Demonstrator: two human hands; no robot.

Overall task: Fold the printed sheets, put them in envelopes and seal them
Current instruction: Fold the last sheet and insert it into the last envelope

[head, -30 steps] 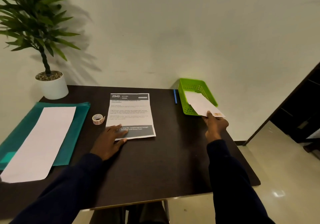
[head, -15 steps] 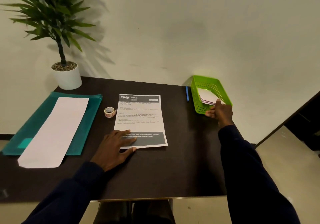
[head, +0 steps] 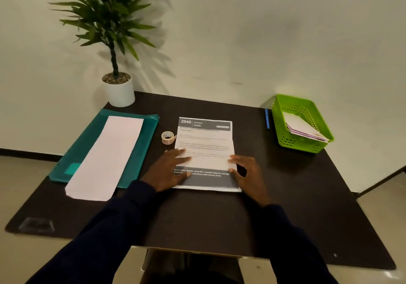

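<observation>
Wide dark table (head: 307, 195) fills the view, pushed against a pale wall. Back left corner, a leafy plant (head: 105, 20) standing upright in a white pot (head: 119, 92), pebbles on top of the soil.

Left side of the table, a teal folder (head: 87, 147) lying flat, and on top of it a long white envelope (head: 105, 158), its pointed near end hanging past the folder's near edge onto the table.

Centre stage, the printed sheet (head: 206, 149): flat on the table, unfolded, dark header band reading "2940" at the far end, dark footer band at the near end, faint crease lines across it.

Far right, the green basket (head: 296, 145), a perforated plastic tray sitting near the table's right edge. Inside it, a small stack of envelopes (head: 301, 126), white with pinkish edges showing, leaning against the right wall with one corner poking over the rim.

Now the hands, both on the sheet, well apart from each other. Left hand (head: 167, 171) is flat, fingers spread, pressing the sheet's near left part. Right hand (head: 248, 174) has its fingertips resting on the right edge, fingers loosely bent, gripping nothing. Dark sleeves on both arms.

Just left of the sheet's upper half, a small tape roll (head: 168, 137), on its side. Beside the basket's left wall, a blue pen (head: 267, 119) lying on the table.
</observation>
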